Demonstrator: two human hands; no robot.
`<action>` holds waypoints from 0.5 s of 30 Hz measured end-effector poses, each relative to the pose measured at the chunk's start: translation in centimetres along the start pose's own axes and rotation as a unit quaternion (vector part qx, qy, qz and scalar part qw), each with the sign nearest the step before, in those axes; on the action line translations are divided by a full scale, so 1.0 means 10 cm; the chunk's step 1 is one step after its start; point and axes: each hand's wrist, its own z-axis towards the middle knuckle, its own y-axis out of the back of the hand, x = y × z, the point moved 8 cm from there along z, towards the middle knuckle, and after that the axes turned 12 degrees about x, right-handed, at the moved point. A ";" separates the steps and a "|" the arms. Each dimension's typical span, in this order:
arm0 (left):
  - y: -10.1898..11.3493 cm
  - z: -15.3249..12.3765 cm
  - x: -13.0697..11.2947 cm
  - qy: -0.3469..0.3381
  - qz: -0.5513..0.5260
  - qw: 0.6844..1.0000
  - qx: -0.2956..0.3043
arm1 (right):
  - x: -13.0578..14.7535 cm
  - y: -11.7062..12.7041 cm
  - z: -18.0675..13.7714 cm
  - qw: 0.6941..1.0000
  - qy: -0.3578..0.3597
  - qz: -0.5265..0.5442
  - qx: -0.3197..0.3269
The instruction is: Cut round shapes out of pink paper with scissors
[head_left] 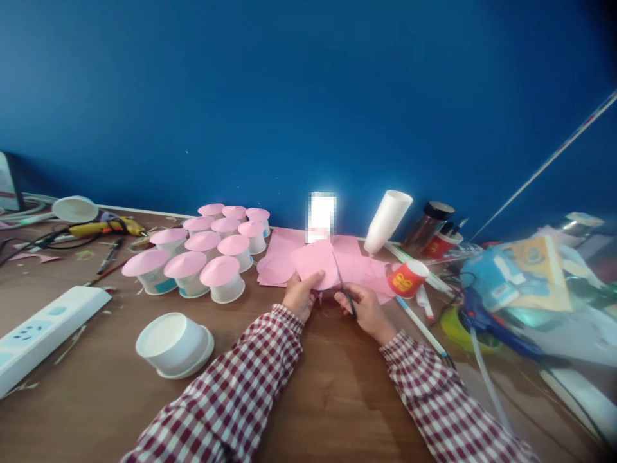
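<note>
My left hand (303, 297) pinches a piece of pink paper (313, 260) by its lower edge, thumb on top. In my right hand (367, 311) is a pair of scissors (343, 283), its fingers closed round the handles. The blades point up and away along the right edge of the paper. Whether they are cutting into it I cannot tell. Beneath and behind lie more pink paper sheets (279, 247) on the brown table. To the left stand several white paper cups topped with shallow pink paper cones (222, 271).
An upturned white cup (173, 344) sits on the near left, beside a white power strip (53, 334). A stack of white cups (389, 222) leans near the blue wall. On the right are a red paper cup (409, 278), a blue glue gun (501, 328) and plastic bags (520, 276).
</note>
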 end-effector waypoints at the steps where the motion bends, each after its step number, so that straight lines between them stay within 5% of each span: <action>1: 0.00 0.00 0.00 0.002 0.000 1.000 -0.001 | 0.00 0.00 0.00 1.000 0.000 -0.002 0.000; 15: 0.03 0.00 0.02 0.019 0.004 1.000 -0.014 | -0.05 0.00 0.01 1.000 -0.003 -0.005 0.002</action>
